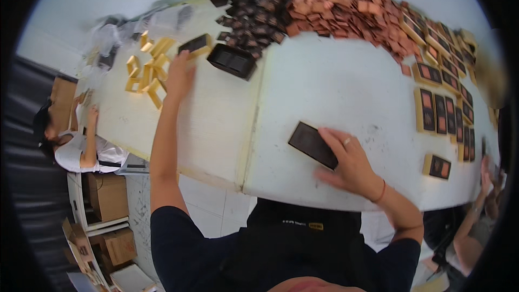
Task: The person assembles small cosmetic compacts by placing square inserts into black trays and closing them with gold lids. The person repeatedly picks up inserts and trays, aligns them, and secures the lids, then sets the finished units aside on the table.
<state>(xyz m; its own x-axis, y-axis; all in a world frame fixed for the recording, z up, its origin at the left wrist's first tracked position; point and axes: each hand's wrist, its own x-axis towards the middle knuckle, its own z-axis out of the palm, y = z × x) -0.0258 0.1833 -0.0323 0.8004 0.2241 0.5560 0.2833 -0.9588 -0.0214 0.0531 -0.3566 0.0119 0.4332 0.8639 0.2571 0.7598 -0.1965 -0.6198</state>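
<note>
Fingers of the right hand spread flat on the dark lid, angled up-left; the left hand reaches the gold-edged box.

White table; dark brown flat box; gold-edged trays; heap of black and copper packets.

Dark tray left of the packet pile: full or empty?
Looks empty. The dark tray sits open side up on the table, and only its dark inner floor shows; blur hides fine detail.
</note>
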